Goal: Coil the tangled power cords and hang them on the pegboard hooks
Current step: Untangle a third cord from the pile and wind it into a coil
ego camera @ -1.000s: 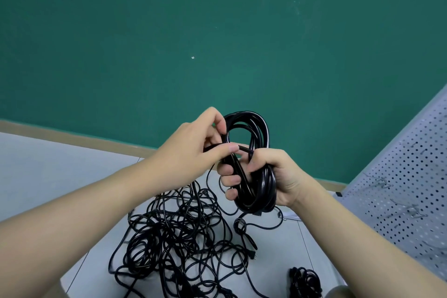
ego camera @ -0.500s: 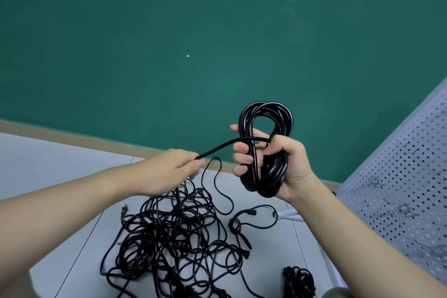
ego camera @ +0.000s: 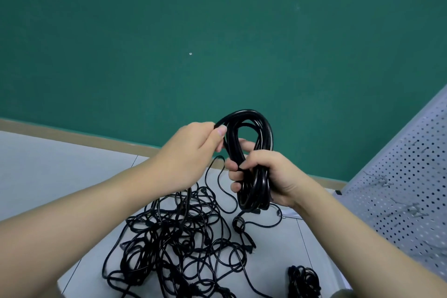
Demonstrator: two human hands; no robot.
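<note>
— Fingers first: what are yours doing?

— Fingers [ego camera: 235,175] of my right hand [ego camera: 271,176] curl tight round the waist of the glossy black coiled power cord [ego camera: 251,157], thumb closing over the front so the loops cannot spring apart. My left hand [ego camera: 191,150] pinches a single strand between thumb and forefinger at the top of the coil, apparently laying one more turn over it.

— Why hold it up rather than work on the floor?

— Raised in front of the green wall [ego camera: 217,31], the loops hang evenly, and the free tail drops straight down to the tangled heap of thin black cords [ego camera: 174,244] on the pale grey floor [ego camera: 48,164] below my wrists.

— And the destination?

— To my right leans the pale perforated metal pegboard [ego camera: 406,176], with thin wire hooks [ego camera: 384,180] on it; none that I can see carries a cord. A small, dark bundle of cord [ego camera: 303,278] lies near its foot.

— How far along?

— I judge this coil nearly finished, the heap barely begun.
</note>
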